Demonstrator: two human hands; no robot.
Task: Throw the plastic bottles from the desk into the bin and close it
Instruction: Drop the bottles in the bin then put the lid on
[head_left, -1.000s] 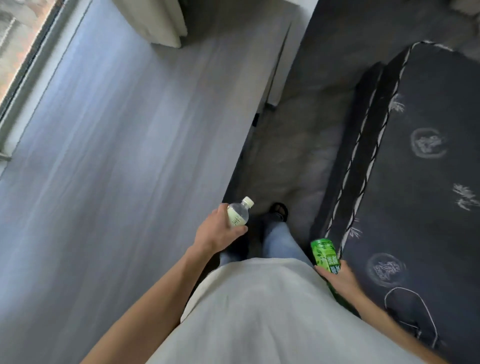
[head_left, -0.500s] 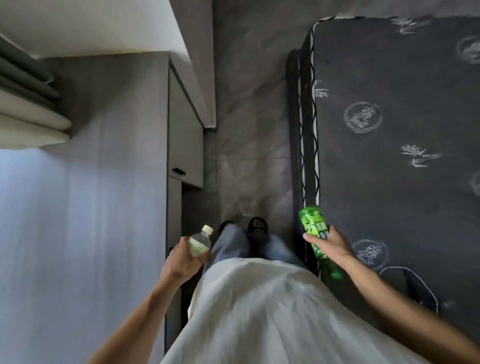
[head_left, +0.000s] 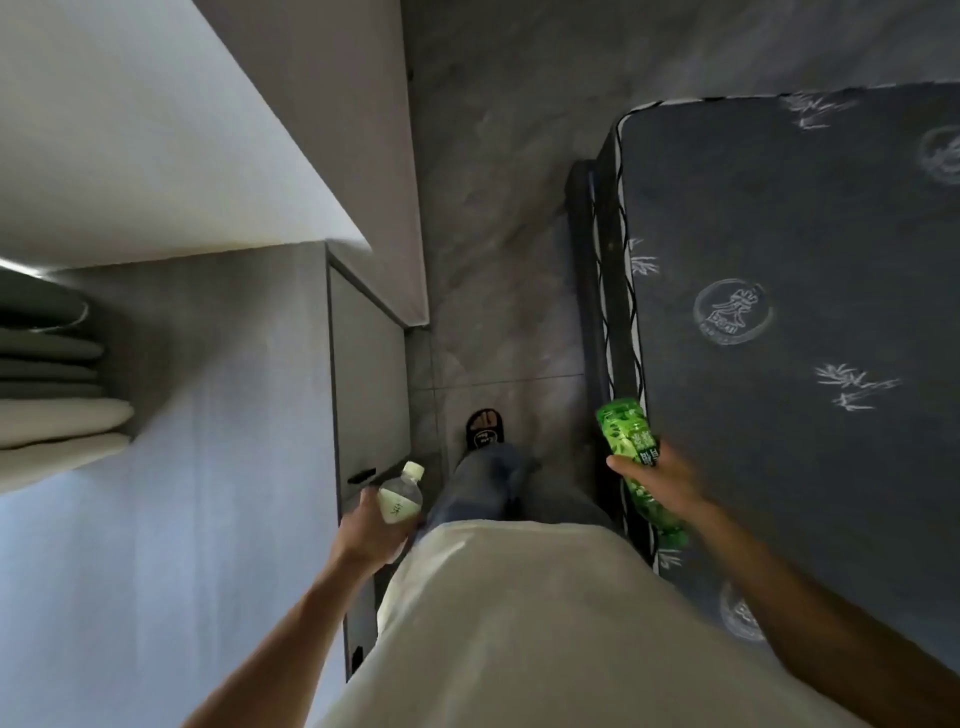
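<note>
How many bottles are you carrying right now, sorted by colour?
Clear bottle with white cap, in the left hand: 1
Green bottle, in the right hand: 1
Total: 2
No bin is in view.

No legible text, green bottle (head_left: 631, 441) label carrying white characters too blurred to read, clear bottle (head_left: 399, 500) left of it with a faint unreadable mark, mattress (head_left: 810, 270) right of it printed with round seal emblems, characters indistinct
</note>
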